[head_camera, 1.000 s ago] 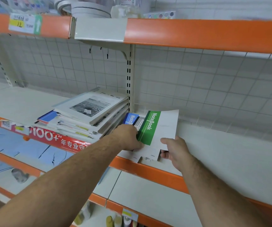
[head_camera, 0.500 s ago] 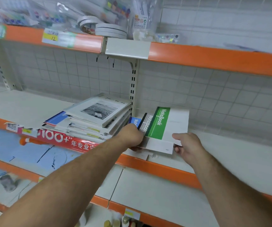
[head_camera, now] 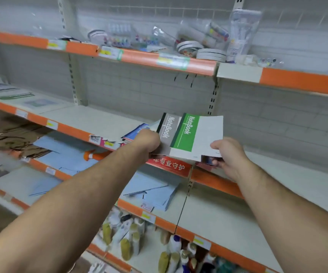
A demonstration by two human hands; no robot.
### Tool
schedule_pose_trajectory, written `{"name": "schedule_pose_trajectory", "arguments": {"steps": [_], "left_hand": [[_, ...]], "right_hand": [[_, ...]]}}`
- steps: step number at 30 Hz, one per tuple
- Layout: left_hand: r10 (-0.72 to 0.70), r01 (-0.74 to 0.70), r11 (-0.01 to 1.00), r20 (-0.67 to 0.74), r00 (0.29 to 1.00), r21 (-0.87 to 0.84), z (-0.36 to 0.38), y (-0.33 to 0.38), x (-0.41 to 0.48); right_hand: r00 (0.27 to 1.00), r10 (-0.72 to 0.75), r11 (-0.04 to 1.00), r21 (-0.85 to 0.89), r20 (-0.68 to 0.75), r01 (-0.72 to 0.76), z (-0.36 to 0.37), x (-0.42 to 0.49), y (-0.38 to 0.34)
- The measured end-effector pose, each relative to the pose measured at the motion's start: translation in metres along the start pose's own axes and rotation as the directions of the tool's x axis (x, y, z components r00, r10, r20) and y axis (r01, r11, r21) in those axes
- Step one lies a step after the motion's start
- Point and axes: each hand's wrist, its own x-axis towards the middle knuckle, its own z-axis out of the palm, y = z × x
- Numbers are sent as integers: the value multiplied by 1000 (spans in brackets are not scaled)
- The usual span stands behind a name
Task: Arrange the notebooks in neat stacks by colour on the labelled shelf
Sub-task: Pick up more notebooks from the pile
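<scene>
My left hand (head_camera: 148, 141) has its grip clenched on the grey-banded paper notebook (head_camera: 168, 133) and my right hand (head_camera: 228, 152) pinches the green-banded white notebook (head_camera: 190, 133) fanned over it, both now lifted above the white metal shelf (head_camera: 100, 121), so I judge colour sorting can begin.

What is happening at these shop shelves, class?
A person holds a fanned bundle of notebooks at the front edge of the orange-edged white metal shelf. The left hand grips the spine side at the grey-banded paper notebook. The right hand pinches the lower corner of the green-banded white paper notebook on top. The bundle is not yet set down.
</scene>
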Motion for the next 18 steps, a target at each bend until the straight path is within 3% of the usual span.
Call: {"name": "schedule_pose_trajectory", "arguments": {"steps": [11,18], "left_hand": [[-143,109,985,-271,952,-137,-196,-66,-56],[-248,182,964,-415,875,-193,-289,-107,-56]], "right_hand": [[958,22,999,-37,286,-12,181,-64,7],[889,28,994,-105,456,23,285,-76,12]]}}
